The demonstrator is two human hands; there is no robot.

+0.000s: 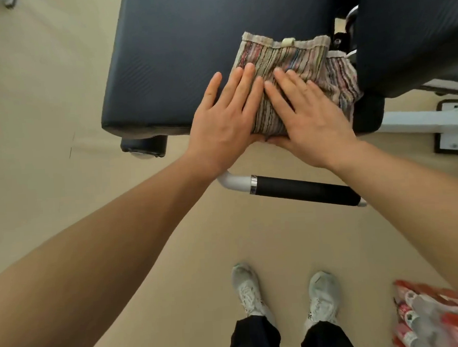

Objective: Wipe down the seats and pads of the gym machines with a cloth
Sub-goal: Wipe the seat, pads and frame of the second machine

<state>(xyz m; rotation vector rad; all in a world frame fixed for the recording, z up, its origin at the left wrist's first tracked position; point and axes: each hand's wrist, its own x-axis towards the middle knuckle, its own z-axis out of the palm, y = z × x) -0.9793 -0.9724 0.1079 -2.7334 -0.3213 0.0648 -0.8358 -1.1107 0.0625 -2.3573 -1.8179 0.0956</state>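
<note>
Flat and spread, both hands pressed down on a folded striped cloth [291, 72], gripping nothing between fingers and palm. The left hand [225, 125] lay with its fingers fanned over the cloth's left part, the little finger off the fabric and resting on the dark upholstery beside it. The right hand [312, 121] covered the cloth's near right part, its fingertips meeting those of the left near the cloth's middle. The thumbs touched at the near edge, just under the fold.

The cloth sat on the near right corner of a dark blue-black seat pad [176, 56], with one corner of fabric hanging off the right edge into the gap beside a second dark pad [411, 31]. A small pale tag showed at the cloth's far hem.

Below the hands, a white tube ending in a black handle grip [303, 190] ran across, well under the pad level. A white machine frame [426, 120] stood on the beige floor [46, 103] to the right. Two pale sneakers [247, 289] and dark trouser legs showed at the bottom, and a blurred red-and-white bag [431, 316] filled the lower right corner.
</note>
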